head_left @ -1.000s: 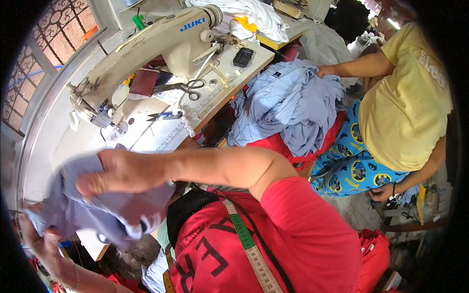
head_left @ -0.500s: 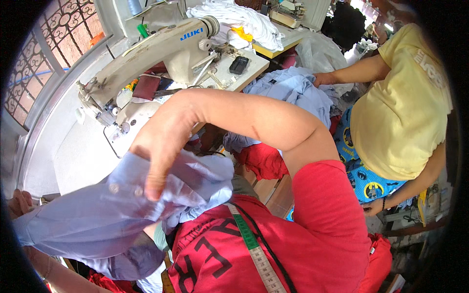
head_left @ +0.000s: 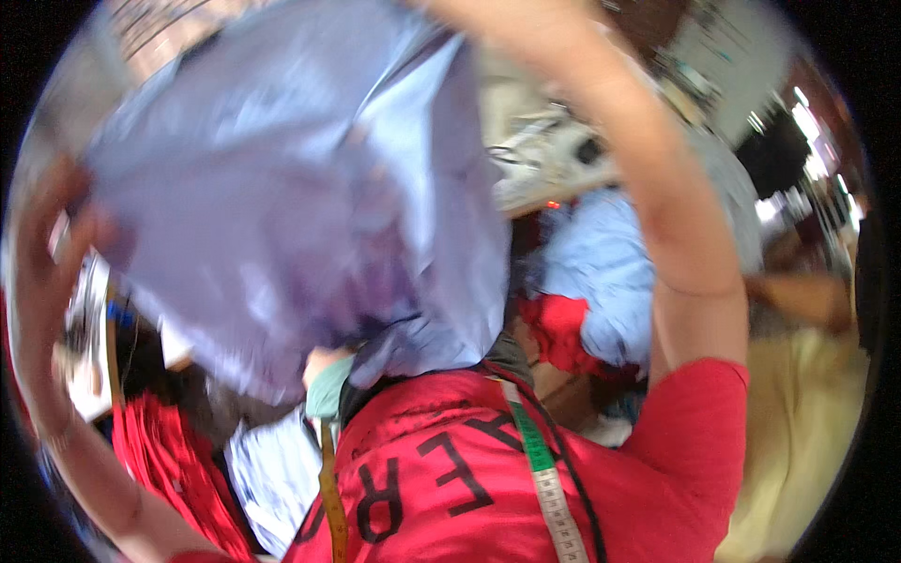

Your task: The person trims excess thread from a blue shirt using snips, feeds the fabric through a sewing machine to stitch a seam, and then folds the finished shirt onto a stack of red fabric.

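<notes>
A blue-grey shirt (head_left: 282, 178) is spread in front of me, blurred by motion, and covers much of the view. My left hand (head_left: 75, 220) is at its left edge, fingers closed on the cloth. From the right, my bent right arm (head_left: 657, 150) arches up to the shirt's top corner. The right hand is cut off by the upper rim, and its fingers cannot be seen. The shirt's lower folds hang just above my lap.
A measuring tape (head_left: 535, 441) hangs over my red top. Light blue garments (head_left: 601, 263) and red cloth (head_left: 554, 328) are piled to the right, near the sewing table (head_left: 535, 192). A person in yellow (head_left: 798, 432) is close by. More red cloth (head_left: 178, 460) lies at lower left.
The shirt has been lifted and spread wide, and now hides the sewing machine. Both hands have risen, the right one to the upper rim. The view has shifted and blurred.
</notes>
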The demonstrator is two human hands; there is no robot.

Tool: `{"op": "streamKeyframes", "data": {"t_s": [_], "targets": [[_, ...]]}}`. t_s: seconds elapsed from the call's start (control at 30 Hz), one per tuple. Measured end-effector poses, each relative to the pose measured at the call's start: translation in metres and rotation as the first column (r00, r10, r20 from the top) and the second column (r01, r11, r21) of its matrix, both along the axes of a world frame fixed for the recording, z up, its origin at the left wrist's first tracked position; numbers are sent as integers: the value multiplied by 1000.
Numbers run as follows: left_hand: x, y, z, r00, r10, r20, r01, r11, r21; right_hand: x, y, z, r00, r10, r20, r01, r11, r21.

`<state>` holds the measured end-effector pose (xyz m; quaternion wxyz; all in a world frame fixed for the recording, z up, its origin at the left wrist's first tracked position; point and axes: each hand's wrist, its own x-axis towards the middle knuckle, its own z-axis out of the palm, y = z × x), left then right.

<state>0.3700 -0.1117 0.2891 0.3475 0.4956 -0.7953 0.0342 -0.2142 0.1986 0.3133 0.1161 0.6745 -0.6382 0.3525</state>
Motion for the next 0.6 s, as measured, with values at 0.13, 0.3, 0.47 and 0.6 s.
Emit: {"op": "streamKeyframes", "data": {"t_s": [0.13,0.3,0.47,0.6], "targets": [[43,80,14,986,156,63,-155,988,-13,8,-25,7,982,188,29,-189,981,39],[48,140,13,979,199,35,-196,979,-63,43,-45,10,943,329,-50,-323,941,96],[72,224,24,956,292,36,-285,950,-131,120,-88,6,834,547,-78,-538,836,104],[73,294,35,944,329,39,-316,930,-188,195,-114,12,716,693,-86,-689,721,70]]}}
